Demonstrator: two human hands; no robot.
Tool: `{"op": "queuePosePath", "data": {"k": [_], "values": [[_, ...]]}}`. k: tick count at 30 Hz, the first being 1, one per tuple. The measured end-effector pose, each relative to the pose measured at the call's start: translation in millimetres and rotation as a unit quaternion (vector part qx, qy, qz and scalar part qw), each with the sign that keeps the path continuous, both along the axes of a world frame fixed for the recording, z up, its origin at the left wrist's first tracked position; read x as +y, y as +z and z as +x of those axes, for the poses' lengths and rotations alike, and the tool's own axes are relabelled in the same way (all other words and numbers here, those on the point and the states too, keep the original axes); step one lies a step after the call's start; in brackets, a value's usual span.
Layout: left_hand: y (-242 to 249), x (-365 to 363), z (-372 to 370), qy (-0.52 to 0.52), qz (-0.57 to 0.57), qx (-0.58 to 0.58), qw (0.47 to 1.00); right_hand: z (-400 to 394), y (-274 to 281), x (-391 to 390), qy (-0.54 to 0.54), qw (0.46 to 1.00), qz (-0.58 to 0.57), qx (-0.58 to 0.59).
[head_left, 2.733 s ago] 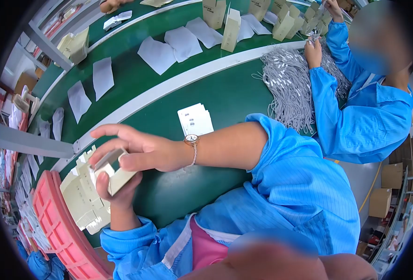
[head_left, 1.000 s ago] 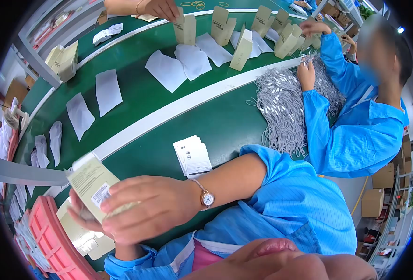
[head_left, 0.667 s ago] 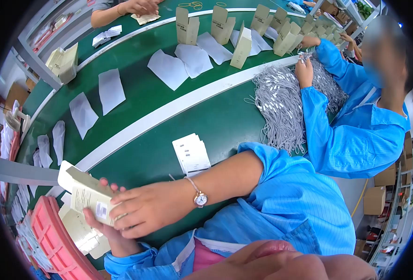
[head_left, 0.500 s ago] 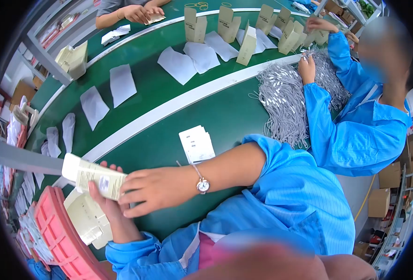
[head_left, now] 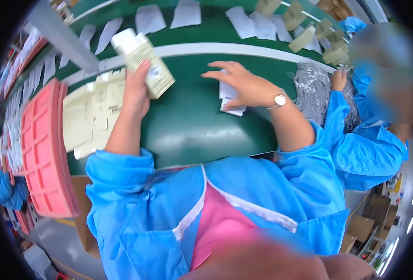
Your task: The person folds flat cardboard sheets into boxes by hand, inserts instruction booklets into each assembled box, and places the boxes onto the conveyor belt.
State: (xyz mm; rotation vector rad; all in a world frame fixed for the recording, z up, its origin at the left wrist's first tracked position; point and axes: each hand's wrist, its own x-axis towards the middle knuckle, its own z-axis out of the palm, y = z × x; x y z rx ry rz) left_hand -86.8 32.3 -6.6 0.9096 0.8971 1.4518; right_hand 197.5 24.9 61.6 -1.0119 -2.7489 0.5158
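Gripping carton (head_left: 143, 63), left hand (head_left: 135, 91); right hand (head_left: 246, 86) (fingers spread) over cards (head_left: 229, 100).

A pink tray (head_left: 43, 149) lies beside flat cartons (head_left: 87, 116); grey cords (head_left: 311, 93) heap near a co-worker's sleeve (head_left: 351, 140).

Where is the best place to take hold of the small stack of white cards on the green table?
Probably the stack of white cards at its near edge, from above: it lies flat, and the right hand hovers over its far part. The left hand holds a folded carton.
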Motion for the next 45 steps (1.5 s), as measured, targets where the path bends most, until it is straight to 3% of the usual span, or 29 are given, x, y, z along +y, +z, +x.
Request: {"op": "queuePosePath", "data": {"k": [7, 13, 16, 20, 21, 22, 24, 26, 28, 33, 36, 37, 38, 40, 41, 43, 44, 45], "values": [[10, -5, 6, -0.047, -0.015, 0.011, 0.999, 28, -31, -26, -0.069, 0.995, -0.064, -0.021], [10, -8, 9, -0.081, -0.018, 0.040, 0.996, 27, -26, -40, -0.046, 0.998, -0.028, 0.021], [14, -10, 9, -0.120, -0.032, 0.055, 0.991, 34, -19, -35, -0.018, 0.999, -0.006, 0.034], [15, -13, 10, -0.200, -0.011, 0.080, 0.976, 28, 21, -12, -0.081, 0.995, -0.025, 0.057], [16, -14, 9, -0.194, -0.009, 0.085, 0.977, 12, 31, -12, -0.088, 0.965, 0.036, 0.244], [16, -15, 7, -0.246, -0.002, 0.097, 0.964, -1, 37, -11, -0.092, 0.897, 0.094, 0.423], [17, -20, 7, -0.350, 0.010, 0.120, 0.929, -19, 40, 1, -0.059, 0.907, 0.143, 0.391], [25, -26, 8, -0.351, 0.019, 0.134, 0.927, -32, 41, 13, 0.001, 0.919, 0.240, 0.313], [36, -31, 7, -0.352, 0.039, 0.161, 0.921, -45, 39, 15, 0.013, 0.930, 0.234, 0.284], [46, -34, 11, -0.187, 0.091, 0.259, 0.943, -80, 41, 11, 0.050, 0.945, 0.257, 0.196], [52, -34, 11, 0.022, 0.125, 0.479, 0.869, -89, 36, 21, 0.047, 0.938, 0.279, 0.201], [48, -29, 4, 0.029, 0.124, 0.482, 0.867, -88, 31, 29, 0.036, 0.934, 0.282, 0.217], [36, -20, -5, 0.125, 0.116, 0.577, 0.799, -86, 26, 37, 0.024, 0.931, 0.282, 0.231], [22, -5, -24, 0.305, 0.089, 0.727, 0.609, -69, 24, 72, -0.064, 0.922, 0.280, 0.261], [20, -1, -32, 0.307, 0.087, 0.728, 0.607, -55, 22, 91, -0.095, 0.913, 0.305, 0.253], [23, 1, -43, 0.045, -0.208, 0.784, 0.584, -22, 14, 131, -0.159, 0.904, 0.332, 0.218], [20, -1, -45, 0.046, -0.208, 0.784, 0.584, -7, 5, 147, -0.193, 0.903, 0.333, 0.191], [13, -2, -45, 0.025, -0.124, 0.767, 0.629, 5, -8, 160, -0.194, 0.902, 0.334, 0.192]]}}
